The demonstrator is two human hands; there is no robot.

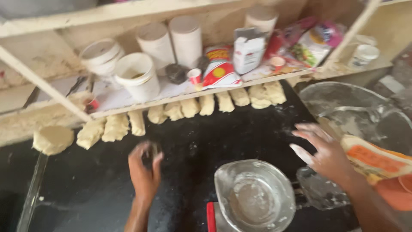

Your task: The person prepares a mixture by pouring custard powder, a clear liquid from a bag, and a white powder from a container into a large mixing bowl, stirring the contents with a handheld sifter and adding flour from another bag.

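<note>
My left hand (pixel 145 167) is curled around a small dark object on the black counter (pixel 223 137), fingers closed over it. My right hand (pixel 322 151), dusted with flour, is spread open above the counter's right side, holding nothing. A clear floured bowl (pixel 254 196) with a red handle beside it sits between my hands near the front. A row of pale dough pieces (pixel 189 109) lines the counter's back edge, under the shelf.
A flat dough disc (pixel 53 139) lies far left. The wooden shelf (pixel 180 92) holds white tubs (pixel 137 75), canisters, a carton and colourful packets. Large glass bowls (pixel 347 107) stand at right, beside an orange-printed bag (pixel 373 161).
</note>
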